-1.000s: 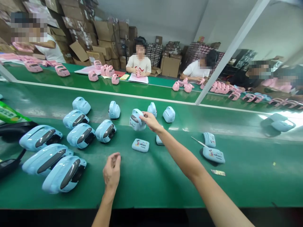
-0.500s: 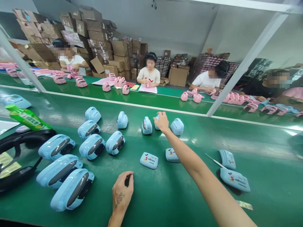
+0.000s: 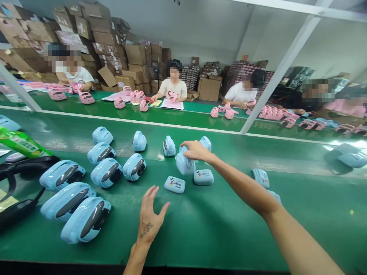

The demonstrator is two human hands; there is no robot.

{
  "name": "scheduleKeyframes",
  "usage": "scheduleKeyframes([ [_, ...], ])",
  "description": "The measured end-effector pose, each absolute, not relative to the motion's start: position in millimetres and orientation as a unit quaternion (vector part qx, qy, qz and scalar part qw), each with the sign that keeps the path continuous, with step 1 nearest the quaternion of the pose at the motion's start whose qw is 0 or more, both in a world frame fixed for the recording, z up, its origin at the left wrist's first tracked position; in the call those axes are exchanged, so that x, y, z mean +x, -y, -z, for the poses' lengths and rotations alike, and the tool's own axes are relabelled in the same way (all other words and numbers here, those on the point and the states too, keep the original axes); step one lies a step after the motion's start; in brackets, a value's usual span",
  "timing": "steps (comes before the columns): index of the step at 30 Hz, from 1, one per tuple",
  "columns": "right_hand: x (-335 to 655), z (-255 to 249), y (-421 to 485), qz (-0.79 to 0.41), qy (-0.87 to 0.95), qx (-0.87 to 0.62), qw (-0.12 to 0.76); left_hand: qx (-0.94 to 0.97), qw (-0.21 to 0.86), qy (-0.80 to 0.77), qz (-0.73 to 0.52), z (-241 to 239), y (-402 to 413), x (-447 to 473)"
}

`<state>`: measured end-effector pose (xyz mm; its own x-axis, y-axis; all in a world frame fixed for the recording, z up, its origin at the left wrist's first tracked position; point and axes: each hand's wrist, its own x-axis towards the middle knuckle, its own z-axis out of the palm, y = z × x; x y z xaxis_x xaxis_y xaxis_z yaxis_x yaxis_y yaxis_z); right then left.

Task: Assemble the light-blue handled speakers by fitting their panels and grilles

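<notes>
My right hand (image 3: 195, 151) reaches out over the green belt (image 3: 200, 229) and grips a light blue device (image 3: 184, 164) from above, lifted just off the belt. Two flat blue Mickey-printed covers (image 3: 174, 184) (image 3: 203, 177) lie just in front of it. My left hand (image 3: 150, 215) hovers low near the belt's front with fingers spread, holding nothing, close to the nearer cover. More blue devices stand behind, one (image 3: 169, 146) to the left of the held one and one (image 3: 205, 143) behind my right hand.
Several blue devices (image 3: 106, 172) lie in rows at the left, beside a black holder (image 3: 20, 183) and a green bottle (image 3: 21, 143). More blue covers (image 3: 260, 178) lie right of my forearm. Across a white rail (image 3: 172, 125), other people sit with pink devices (image 3: 119, 102); cardboard boxes are stacked behind.
My right hand has taken a blue device from the back row and drawn it nearer. My left hand has opened its fingers. The camera shifted slightly.
</notes>
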<state>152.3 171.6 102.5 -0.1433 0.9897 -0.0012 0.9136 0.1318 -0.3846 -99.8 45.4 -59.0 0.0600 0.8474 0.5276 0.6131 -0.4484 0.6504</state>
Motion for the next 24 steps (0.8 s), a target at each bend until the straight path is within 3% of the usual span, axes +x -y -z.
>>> scheduleKeyframes([
  [4, 127.2, -108.2, -120.9, -0.312, 0.776, -0.538, 0.108, 0.798, 0.169, -0.395, -0.423, 24.3, -40.2, -78.1],
  [7, 117.2, -93.4, -106.6, -0.407, 0.741, -0.51, 0.156, 0.759, 0.265, -0.417, -0.424, 14.3, -28.8, -81.6],
  [10, 120.4, -61.6, -107.7, -0.304, 0.765, -0.528, 0.21, 0.562, 0.449, -0.522, -0.458, 23.4, -14.1, -104.5],
  [14, 125.4, -12.0, -115.8, -0.175, 0.888, -0.42, 0.062, 0.233, 0.662, -0.488, -0.52, 42.5, -4.9, -140.9],
  [18, 122.8, 13.6, -126.9, -0.2, 0.91, -0.363, 0.004, 0.11, 0.74, -0.386, -0.539, 42.4, -6.0, -152.0],
  [22, 128.8, 18.4, -129.4, -0.263, 0.886, -0.375, 0.067, 0.095, 0.77, -0.351, -0.525, 31.5, -3.7, -140.2],
  [24, 134.2, 18.6, -119.9, -0.311, 0.85, -0.402, 0.138, 0.09, 0.775, -0.349, -0.519, 29.5, -0.9, -134.5],
])
